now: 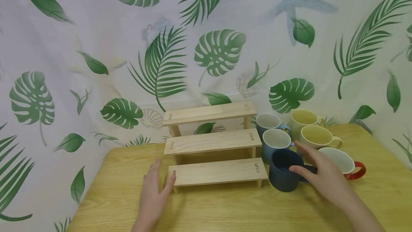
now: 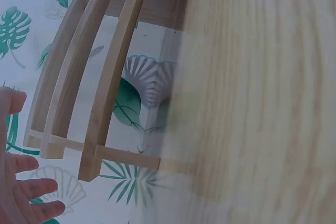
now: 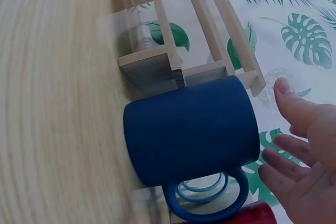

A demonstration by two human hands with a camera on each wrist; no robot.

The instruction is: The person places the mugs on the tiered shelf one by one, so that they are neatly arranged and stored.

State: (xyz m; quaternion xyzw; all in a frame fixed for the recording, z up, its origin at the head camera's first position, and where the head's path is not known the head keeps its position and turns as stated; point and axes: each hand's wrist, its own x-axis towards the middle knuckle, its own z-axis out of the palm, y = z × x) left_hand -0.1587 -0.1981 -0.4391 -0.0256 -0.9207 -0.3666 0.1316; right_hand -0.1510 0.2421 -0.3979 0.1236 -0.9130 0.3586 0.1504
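Beside the lower left end of a three-step wooden shelf (image 1: 219, 173), my left hand (image 1: 153, 196) is held with fingers extended and nothing in them. In the left wrist view that hand (image 2: 26, 187) shows spread fingers apart from the shelf. My right hand (image 1: 328, 178) hovers over a dark blue mug (image 1: 283, 176), its thumb overlapping the handle side in the head view. The right wrist view shows the same mug (image 3: 191, 129) upright, with the right hand's fingers (image 3: 286, 174) spread just above its rim. Its handle points away from the shelf.
Two lighter blue mugs (image 1: 276, 142) stand behind the dark one, close to the shelf's right end. Right of them are two yellow mugs (image 1: 317, 137) and a red-handled mug (image 1: 338, 158) with white inside. A leaf-print cloth (image 1: 219, 53) hangs behind the wooden table (image 1: 225, 210).
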